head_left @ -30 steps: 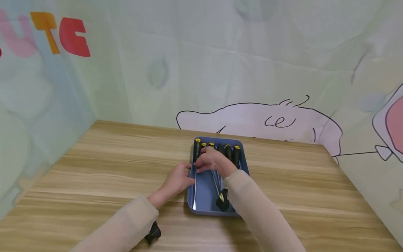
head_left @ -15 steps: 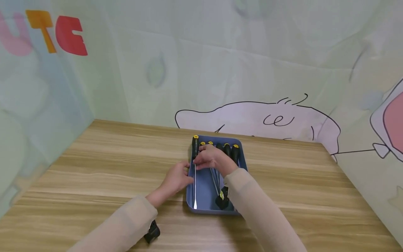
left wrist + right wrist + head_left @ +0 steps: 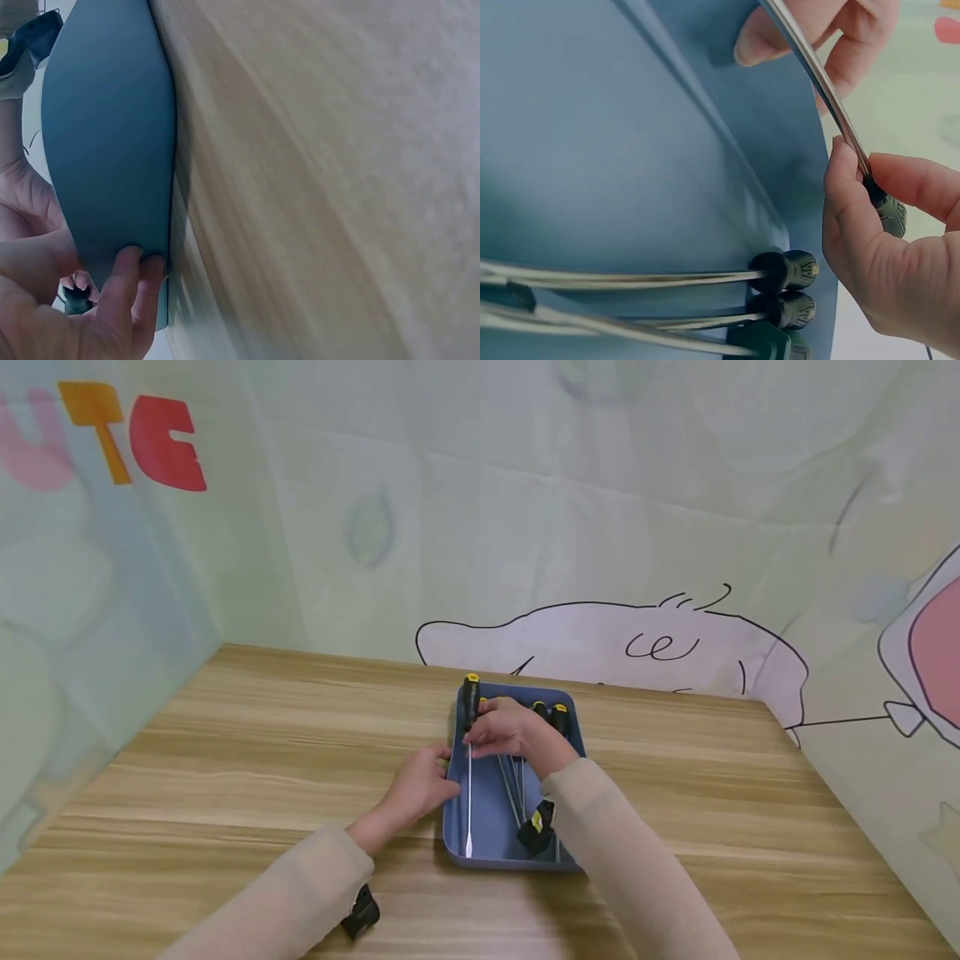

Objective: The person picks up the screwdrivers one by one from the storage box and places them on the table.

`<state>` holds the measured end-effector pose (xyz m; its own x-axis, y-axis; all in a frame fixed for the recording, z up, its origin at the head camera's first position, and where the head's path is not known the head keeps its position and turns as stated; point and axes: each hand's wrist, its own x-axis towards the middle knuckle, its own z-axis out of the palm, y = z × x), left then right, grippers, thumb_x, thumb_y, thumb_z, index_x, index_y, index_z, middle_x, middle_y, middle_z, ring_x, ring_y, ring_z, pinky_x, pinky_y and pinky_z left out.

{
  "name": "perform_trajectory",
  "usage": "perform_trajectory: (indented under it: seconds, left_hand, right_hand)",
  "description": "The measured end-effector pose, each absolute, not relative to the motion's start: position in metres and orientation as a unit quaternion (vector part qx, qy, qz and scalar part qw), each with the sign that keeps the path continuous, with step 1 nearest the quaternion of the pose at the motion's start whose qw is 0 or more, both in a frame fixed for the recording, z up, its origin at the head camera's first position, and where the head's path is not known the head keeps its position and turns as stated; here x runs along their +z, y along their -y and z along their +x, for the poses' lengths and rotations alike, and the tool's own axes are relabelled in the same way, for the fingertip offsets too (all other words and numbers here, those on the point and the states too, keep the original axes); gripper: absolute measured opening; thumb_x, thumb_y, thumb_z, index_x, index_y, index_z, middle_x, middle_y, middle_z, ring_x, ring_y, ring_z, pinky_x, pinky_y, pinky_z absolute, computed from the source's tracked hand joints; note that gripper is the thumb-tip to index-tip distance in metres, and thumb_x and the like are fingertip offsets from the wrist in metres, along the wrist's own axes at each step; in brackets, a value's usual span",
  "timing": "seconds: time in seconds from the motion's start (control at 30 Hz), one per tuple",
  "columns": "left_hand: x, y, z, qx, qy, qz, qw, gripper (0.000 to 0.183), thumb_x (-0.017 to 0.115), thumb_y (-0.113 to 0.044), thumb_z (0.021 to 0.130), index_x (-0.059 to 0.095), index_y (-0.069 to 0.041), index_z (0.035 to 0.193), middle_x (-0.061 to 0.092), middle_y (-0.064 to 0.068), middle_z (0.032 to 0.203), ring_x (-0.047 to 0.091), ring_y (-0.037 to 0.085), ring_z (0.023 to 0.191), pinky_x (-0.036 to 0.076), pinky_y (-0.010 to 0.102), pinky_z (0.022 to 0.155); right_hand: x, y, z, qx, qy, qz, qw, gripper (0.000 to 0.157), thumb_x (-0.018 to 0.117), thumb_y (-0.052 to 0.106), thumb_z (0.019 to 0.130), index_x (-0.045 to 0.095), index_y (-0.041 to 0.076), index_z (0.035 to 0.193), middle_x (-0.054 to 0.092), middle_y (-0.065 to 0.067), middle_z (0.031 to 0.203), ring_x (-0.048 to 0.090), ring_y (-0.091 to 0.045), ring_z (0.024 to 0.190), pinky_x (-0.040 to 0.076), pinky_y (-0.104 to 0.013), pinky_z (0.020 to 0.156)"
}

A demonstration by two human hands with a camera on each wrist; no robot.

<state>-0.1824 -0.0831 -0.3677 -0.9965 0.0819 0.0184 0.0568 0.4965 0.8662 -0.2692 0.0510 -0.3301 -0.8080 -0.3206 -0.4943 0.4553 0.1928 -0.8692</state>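
Observation:
My right hand (image 3: 502, 728) pinches a long flat-blade screwdriver (image 3: 470, 700) where its black, yellow-capped handle meets the steel shaft. The handle end rises over the far left rim of a blue tray (image 3: 491, 839); the blade tip points toward me near the tray's front left corner. Whether the tip touches the tray I cannot tell. With my left hand (image 3: 420, 785) I grip the tray's left wall (image 3: 109, 150), thumb inside and fingers outside. Several other screwdrivers (image 3: 784, 271) lie in the tray, handles at the far end, partly hidden by my right hand.
The tray stands on a wood-grain table (image 3: 262, 760). A printed cloth wall (image 3: 337, 485) closes off the back and sides. A black wrist camera (image 3: 536, 831) on the right arm hangs over the tray's front part.
My right hand has lifted the screwdriver's handle end, which now stands above the tray's far rim and slightly farther right. The left hand keeps its grip on the tray wall.

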Motion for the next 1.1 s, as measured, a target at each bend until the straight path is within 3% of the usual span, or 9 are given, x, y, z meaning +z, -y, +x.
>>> perform_trajectory:
  seconds: [0.13, 0.27, 0.43, 0.87, 1.1]
  left_hand:
    - [-0.368, 0.083, -0.183, 0.502, -0.864, 0.038, 0.013, 0.039, 0.06, 0.011, 0.063, 0.058, 0.012, 0.101, 0.065, 0.013, 0.068, 0.06, 0.018, 0.06, 0.048, 0.027, 0.051]
    - [-0.368, 0.082, -0.184, 0.501, -0.864, 0.038, 0.017, 0.039, 0.06, 0.011, 0.062, 0.057, 0.012, 0.101, 0.064, 0.012, 0.067, 0.059, 0.017, 0.058, 0.048, 0.026, 0.05]
    - [-0.368, 0.083, -0.184, 0.498, -0.866, 0.039, 0.014, 0.041, 0.059, 0.012, 0.062, 0.057, 0.013, 0.103, 0.065, 0.014, 0.07, 0.06, 0.019, 0.062, 0.049, 0.028, 0.052]
    - [-0.367, 0.083, -0.183, 0.495, -0.868, 0.032, 0.019, 0.044, 0.063, 0.011, 0.064, 0.055, 0.015, 0.108, 0.065, 0.019, 0.078, 0.063, 0.023, 0.07, 0.052, 0.031, 0.057]
    - [-0.368, 0.084, -0.183, 0.49, -0.871, 0.037, 0.013, 0.045, 0.062, 0.011, 0.064, 0.056, 0.014, 0.108, 0.066, 0.019, 0.08, 0.063, 0.024, 0.073, 0.053, 0.031, 0.059]
  right_hand:
    - [-0.327, -0.055, -0.269, -0.64, -0.705, 0.043, 0.303, 0.06, 0.052, -0.018, 0.081, 0.034, -0.001, 0.136, 0.051, -0.013, 0.09, 0.057, -0.019, 0.072, 0.054, -0.03, 0.058]
    - [-0.323, -0.06, -0.267, -0.643, -0.704, 0.041, 0.299, 0.064, 0.053, -0.014, 0.083, 0.03, 0.0, 0.141, 0.052, -0.015, 0.096, 0.057, -0.02, 0.073, 0.054, -0.03, 0.059]
    - [-0.319, -0.067, -0.266, -0.645, -0.703, 0.029, 0.299, 0.055, 0.052, -0.011, 0.084, 0.035, 0.0, 0.136, 0.054, -0.021, 0.105, 0.058, -0.019, 0.075, 0.053, -0.028, 0.059]
    - [-0.312, -0.088, -0.265, -0.654, -0.692, 0.02, 0.306, 0.059, 0.046, -0.009, 0.087, 0.025, 0.0, 0.141, 0.041, -0.033, 0.13, 0.057, -0.021, 0.085, 0.052, -0.026, 0.06]
    - [-0.307, -0.102, -0.264, -0.663, -0.691, 0.007, 0.289, 0.056, 0.046, -0.009, 0.086, 0.027, -0.002, 0.138, 0.045, -0.027, 0.12, 0.057, -0.018, 0.078, 0.052, -0.026, 0.061]
